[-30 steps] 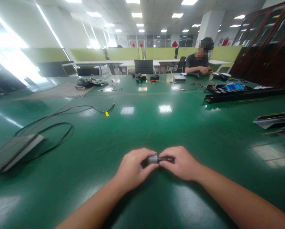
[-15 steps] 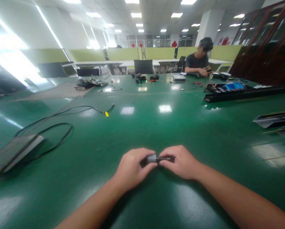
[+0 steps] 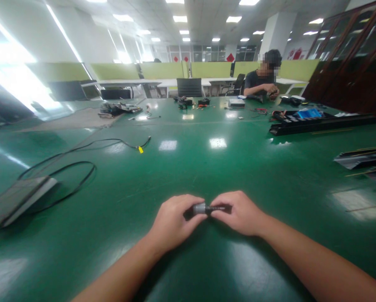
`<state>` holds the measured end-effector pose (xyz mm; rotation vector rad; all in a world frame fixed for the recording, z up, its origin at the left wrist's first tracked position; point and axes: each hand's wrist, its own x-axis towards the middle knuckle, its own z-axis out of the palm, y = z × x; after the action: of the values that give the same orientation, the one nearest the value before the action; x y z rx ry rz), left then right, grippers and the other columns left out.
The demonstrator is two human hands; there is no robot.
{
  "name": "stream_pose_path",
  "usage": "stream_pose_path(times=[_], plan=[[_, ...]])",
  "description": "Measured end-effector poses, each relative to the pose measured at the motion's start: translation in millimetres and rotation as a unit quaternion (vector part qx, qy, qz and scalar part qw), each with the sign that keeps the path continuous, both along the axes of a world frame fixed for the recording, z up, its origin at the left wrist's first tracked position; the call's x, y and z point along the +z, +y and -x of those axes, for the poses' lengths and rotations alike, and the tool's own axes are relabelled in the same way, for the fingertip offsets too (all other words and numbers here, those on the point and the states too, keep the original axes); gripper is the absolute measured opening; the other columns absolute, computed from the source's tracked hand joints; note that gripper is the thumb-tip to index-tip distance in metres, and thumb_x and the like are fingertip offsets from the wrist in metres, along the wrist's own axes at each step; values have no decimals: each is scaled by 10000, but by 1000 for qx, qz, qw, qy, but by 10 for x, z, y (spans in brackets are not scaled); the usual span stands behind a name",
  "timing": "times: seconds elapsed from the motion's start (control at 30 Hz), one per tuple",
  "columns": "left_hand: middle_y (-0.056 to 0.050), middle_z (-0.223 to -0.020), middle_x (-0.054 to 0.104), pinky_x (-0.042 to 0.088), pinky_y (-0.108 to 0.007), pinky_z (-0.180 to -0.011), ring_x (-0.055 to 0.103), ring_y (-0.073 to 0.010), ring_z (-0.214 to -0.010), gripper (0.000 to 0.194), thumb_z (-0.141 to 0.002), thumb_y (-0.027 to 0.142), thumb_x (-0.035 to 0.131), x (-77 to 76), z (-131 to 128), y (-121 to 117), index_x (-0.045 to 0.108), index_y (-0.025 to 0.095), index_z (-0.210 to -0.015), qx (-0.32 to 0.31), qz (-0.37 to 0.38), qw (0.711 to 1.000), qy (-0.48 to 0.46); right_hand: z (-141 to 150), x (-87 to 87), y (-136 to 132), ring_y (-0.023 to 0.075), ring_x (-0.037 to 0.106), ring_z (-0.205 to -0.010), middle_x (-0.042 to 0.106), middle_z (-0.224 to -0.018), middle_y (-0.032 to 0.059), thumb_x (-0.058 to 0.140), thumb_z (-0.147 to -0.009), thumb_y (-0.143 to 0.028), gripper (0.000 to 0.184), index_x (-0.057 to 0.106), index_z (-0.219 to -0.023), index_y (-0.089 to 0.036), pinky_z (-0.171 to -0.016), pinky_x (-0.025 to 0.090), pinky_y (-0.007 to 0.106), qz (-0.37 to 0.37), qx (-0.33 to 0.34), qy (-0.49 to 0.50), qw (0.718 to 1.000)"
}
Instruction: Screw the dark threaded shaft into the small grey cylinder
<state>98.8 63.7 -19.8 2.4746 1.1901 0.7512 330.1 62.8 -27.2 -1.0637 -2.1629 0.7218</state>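
Note:
In the middle of the view, low over the green table (image 3: pixel 188 172), my two hands hold one small dark cylindrical object with a grey band (image 3: pixel 199 209). My left hand (image 3: pixel 172 220) is closed on its thicker grey end, thumb and fingers on opposite sides. My right hand (image 3: pixel 238 212) pinches the narrower dark end, which carries small pale marks. The object lies level, pointing left to right. Its far left end and part of the right end are hidden in the hands, and its exact kind cannot be made out.
A flat grey panel (image 3: pixel 21 197) and a looping black cable (image 3: pixel 90 174) with a yellow tag (image 3: pixel 140 149) lie left. Black metal channels (image 3: pixel 320 123) are at right. Small parts (image 3: pixel 184 102) lie at the far side, where another person (image 3: pixel 261 82) sits working.
My hands and the object have barely moved; the object appears slightly turned, with different marks showing on its dark end. Across the table, the other person's hands have risen a little.

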Motion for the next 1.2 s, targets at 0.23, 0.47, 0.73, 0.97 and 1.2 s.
stream_pose_path(times=[0.23,0.47,0.73,0.97,1.2], plan=[[-16,-1053,727,511,-360,-868,670,-211,-967,252,-859,384,669,-4,10,13,671,271,-1084,6,5,1000,-2,-8,12,1,163,653,-744,736,-842,12,678,-852,-218,98,741,-926,-203,-705,452,264,6,2,4,1000],[-7,-1066,724,508,-355,-881,667,-203,-982,256,-863,382,668,-19,21,11,664,279,-1097,6,4,1000,-9,8,22,-13,151,641,-733,726,-825,2,691,-840,-212,84,739,-907,-199,-689,439,252,7,-8,12,1000],[-5,-1070,723,506,-351,-888,665,-201,-988,254,-859,381,671,-23,29,9,665,280,-1092,9,4,1000,-7,31,-22,5,143,639,-719,727,-807,-11,717,-828,-230,67,745,-886,-212,-679,425,244,9,-27,8,1000],[-4,-1057,724,514,-352,-882,667,-199,-976,247,-862,384,670,-17,26,19,666,281,-1086,9,-1,1000,-10,22,-5,5,145,639,-721,728,-808,-8,707,-843,-242,65,747,-886,-215,-676,424,245,13,-31,2,999],[1,-1062,721,517,-356,-888,666,-197,-980,251,-862,387,669,-25,49,41,661,287,-1092,15,-7,1000,-11,8,7,7,148,636,-713,726,-800,-4,703,-844,-239,67,751,-885,-216,-680,433,248,15,-40,2,999]])
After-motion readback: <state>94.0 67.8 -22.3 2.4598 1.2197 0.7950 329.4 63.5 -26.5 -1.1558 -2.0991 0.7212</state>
